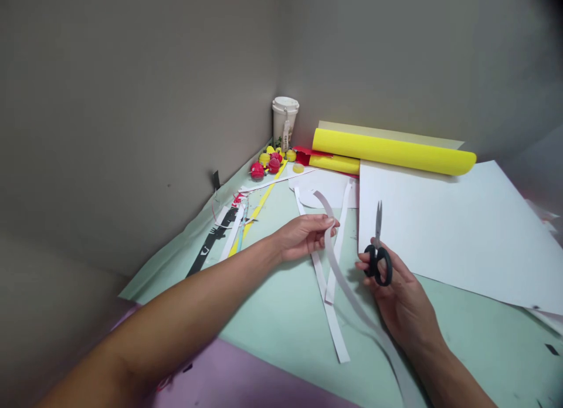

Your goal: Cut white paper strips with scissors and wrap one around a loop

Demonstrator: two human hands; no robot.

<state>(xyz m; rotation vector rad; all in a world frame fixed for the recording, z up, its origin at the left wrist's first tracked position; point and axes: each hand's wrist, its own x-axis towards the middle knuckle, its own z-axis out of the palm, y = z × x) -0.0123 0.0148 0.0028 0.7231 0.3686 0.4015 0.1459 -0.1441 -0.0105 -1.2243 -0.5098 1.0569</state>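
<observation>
A long white paper strip [345, 286] is pinched between the thumb and fingers of my left hand [305, 237]. It curls down past my right wrist toward the bottom edge of the view. My right hand [398, 288] grips a pair of scissors [378, 244] by the black handles, the blades closed and pointing up. Beneath my left hand, two more white paper strips [336, 335] lie crossed on the pale green table covering [272, 311].
To the right lies a large white sheet [444, 232], with a yellow paper roll [391, 150] behind it. A lidded white cup [285, 121] stands in the corner near several red and yellow ball-shaped pieces [257, 171]. Black paper [206, 250] and scraps lie left.
</observation>
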